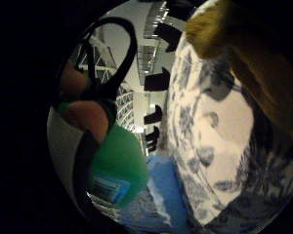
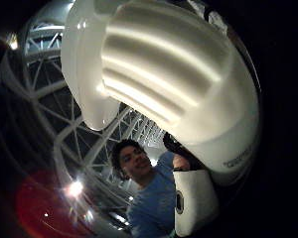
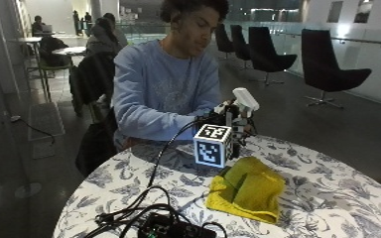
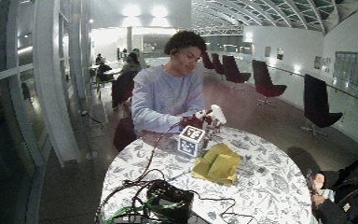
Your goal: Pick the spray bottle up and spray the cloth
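Spray bottle [image 3: 244, 101] is off the bench, held up above the person-side edge, white spray head uppermost and angled toward the middle of the bench. Green body [image 1: 118, 168] shows close against the palm in the little-finger view; the ribbed white head [image 2: 159, 79] fills the thumb-side view. I read the bottle as lifted and in hand.

Grip: right hand [image 3: 226, 121] is wrapped round the bottle, fingers curled against its neck and body. Fingertips [image 1: 88, 117] lie on the green plastic beside the black strap. Whether a finger is on the trigger, I cannot tell.

Cloth [image 3: 246, 188] is yellow, folded and rumpled, lying flat on the floral-patterned bench [image 3: 322, 198] just in front of and below the held bottle, nearer the centre than the person's edge. A corner of it shows in the little-finger view [image 1: 219, 29]. No wet patch that I can make out.

Progress, my judgement: pick-up is done. Left to do is aiming the nozzle down at the cloth and pulling the trigger. The nozzle looks raised rather than pointed at the cloth, so some tilt is probably needed first.

Further out: black cables and a dark box [image 3: 170, 228] at the near edge of the bench, well apart from the cloth.
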Tool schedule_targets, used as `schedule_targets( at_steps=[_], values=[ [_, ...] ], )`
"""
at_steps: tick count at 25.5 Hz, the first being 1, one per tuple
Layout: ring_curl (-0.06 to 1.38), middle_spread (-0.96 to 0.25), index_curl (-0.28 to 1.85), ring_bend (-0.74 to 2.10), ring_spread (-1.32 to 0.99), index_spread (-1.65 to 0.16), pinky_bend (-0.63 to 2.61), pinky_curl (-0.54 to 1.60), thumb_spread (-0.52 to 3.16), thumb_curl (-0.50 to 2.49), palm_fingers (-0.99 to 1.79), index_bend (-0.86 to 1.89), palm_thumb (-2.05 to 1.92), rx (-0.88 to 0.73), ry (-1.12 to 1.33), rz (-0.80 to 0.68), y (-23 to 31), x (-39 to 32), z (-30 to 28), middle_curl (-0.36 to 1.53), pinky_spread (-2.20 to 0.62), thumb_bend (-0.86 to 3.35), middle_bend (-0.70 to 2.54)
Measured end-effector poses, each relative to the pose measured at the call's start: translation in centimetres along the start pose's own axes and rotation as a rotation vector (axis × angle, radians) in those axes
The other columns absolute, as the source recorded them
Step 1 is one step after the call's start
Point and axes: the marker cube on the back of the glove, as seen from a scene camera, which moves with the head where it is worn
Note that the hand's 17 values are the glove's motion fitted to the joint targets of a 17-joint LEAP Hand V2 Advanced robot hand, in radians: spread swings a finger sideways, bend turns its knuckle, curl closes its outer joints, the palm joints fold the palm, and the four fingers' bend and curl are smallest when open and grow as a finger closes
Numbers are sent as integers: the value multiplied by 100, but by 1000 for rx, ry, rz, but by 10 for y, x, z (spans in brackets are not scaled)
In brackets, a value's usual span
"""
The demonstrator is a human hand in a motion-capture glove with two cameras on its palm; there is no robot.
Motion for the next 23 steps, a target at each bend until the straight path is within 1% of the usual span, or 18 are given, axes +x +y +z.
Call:
schedule_targets(
  at_steps=[5, 10, 15, 23],
  values=[
    [43, -9, 36, 59, -2, -22, 23, 36, 63, 66, 108, 16, 98, -115, 99, -197, -23, 1, 45, 53, 12, -3, 25],
    [42, -9, 37, 55, -3, -23, 18, 35, 62, 66, 105, 16, 98, -229, 168, -307, -54, 14, 99, 52, 12, -3, 23],
    [41, -10, 38, 53, -4, -24, 17, 33, 62, 66, 105, 15, 99, -327, 284, -312, -75, 50, 139, 52, 12, -3, 21],
    [41, -11, 40, 49, -4, -26, 15, 32, 65, 66, 100, 16, 99, -378, 333, -283, -81, 82, 156, 52, 11, -3, 20]
  ],
)
